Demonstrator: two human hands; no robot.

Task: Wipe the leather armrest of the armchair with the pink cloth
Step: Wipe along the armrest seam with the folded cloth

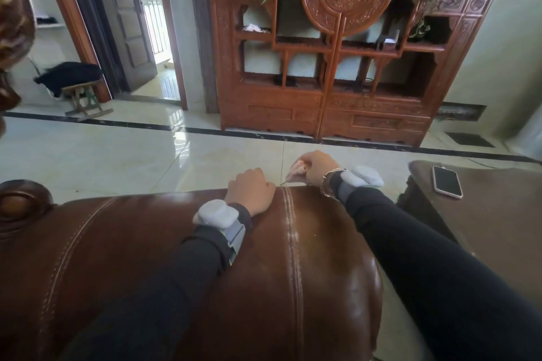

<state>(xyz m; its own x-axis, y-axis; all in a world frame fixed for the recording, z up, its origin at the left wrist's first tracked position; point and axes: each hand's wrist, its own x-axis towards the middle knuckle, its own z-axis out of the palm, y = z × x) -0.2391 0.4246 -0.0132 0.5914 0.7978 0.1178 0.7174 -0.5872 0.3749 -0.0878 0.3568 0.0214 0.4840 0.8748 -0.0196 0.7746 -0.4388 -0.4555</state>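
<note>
One view only: the head camera, and I take the armrest (308, 258) as my landmark for every place below.
Step in hand: I judge this to be wiping the far end of the armrest, where it rolls down toward the floor (117, 149).
How to do it well: I would press the cloth (297, 170) flat rather than bunched, draw it along the white seam (293, 231) in long overlapping strokes toward me, and go over the pale streaks beside that seam twice.
Left hand (252, 192): it rests on top of the armrest's far end, just left of the seam, fingers curled over the edge and holding nothing that I can see; it looks to be steadying the chair.
Right hand (318, 170): closed round the pink cloth, at the armrest's far edge just right of the seam.
Cloth: bunched in that fist, only a small pink fold showing on the side toward the left hand; I cannot tell whether it touches the leather.
Cloth to hands: inside the right, close beside but apart from the left.
Phone (447, 182): lies well to the right of the armrest on a brown table (498, 228); keep the right elbow off it.
Cabinet (337, 53): stands beyond the armrest, across the floor.
</note>
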